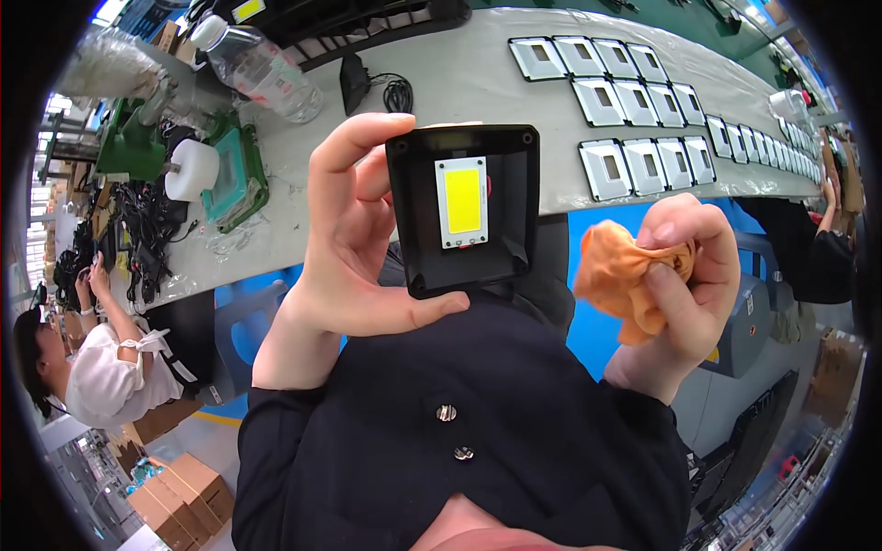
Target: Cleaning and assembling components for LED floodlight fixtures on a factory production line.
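My left hand (354, 230) is closed round a black lamp housing (508, 234), thumb along its lower edge and fingers at its upper left side. The open face of the housing is turned up. Inside it lies a white LED board (444, 211) with a yellow light panel (465, 202). To the right, apart from the housing, my right hand (694, 266) pinches a crumpled orange cloth (620, 275) between thumb and fingers. Both hands are held up in front of my body, at the table's near edge.
On the grey table (441, 73) stand rows of square frames (634, 101) at the right. A plastic bottle (262, 73), a black cable (397, 94), a green press (138, 138) and a white roll (192, 170) are at the left. Co-workers sit left (119, 367) and right (813, 257).
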### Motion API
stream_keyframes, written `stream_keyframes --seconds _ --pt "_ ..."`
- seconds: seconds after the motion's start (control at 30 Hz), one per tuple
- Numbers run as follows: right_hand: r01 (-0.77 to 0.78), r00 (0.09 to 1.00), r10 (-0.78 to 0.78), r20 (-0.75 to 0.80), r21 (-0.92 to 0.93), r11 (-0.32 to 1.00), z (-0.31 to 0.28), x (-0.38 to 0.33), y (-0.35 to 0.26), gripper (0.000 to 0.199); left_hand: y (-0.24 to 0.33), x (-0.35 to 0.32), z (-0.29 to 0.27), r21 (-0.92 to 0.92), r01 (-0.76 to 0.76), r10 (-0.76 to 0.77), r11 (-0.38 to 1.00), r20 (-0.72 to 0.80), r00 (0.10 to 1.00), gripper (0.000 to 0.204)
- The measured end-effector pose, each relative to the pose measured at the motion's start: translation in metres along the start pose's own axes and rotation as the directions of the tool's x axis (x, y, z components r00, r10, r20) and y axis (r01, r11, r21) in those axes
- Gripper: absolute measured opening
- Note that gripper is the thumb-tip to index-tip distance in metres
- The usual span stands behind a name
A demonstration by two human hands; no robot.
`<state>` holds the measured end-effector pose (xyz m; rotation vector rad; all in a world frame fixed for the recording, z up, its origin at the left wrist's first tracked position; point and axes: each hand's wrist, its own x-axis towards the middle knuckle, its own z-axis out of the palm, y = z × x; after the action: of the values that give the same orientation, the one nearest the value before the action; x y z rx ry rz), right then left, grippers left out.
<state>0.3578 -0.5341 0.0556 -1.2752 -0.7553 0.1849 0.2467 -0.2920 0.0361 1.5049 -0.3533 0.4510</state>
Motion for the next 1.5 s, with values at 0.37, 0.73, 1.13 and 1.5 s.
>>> stream_keyframes --seconds 0.37,0.73,1.13,1.5 --pt "0.207 0.978 -0.177 0.109 -0.441 0.874 -0.001 -0.015 0.045 0.061 -0.017 0.024 0.057 -0.412 0.327 -0.368 0.851 -0.022 0.929 0.105" --pt "-0.198 0.979 0.169 -0.113 -0.719 0.667 -0.061 -0.060 0.058 0.020 -0.082 0.028 0.084 0.014 0.609 -0.605 0.793 0.139 0.784 0.102" --pt "-0.003 0.965 0.248 0.082 -0.946 0.324 -0.094 -0.030 0.019 0.031 -0.169 0.052 0.087 0.806 0.138 -0.256 0.576 0.017 0.967 0.088" --pt "-0.071 0.829 0.547 0.121 -0.946 0.317 -0.066 0.011 0.021 0.037 -0.183 0.054 0.099 0.845 0.020 -0.073 0.534 0.022 0.997 0.088"
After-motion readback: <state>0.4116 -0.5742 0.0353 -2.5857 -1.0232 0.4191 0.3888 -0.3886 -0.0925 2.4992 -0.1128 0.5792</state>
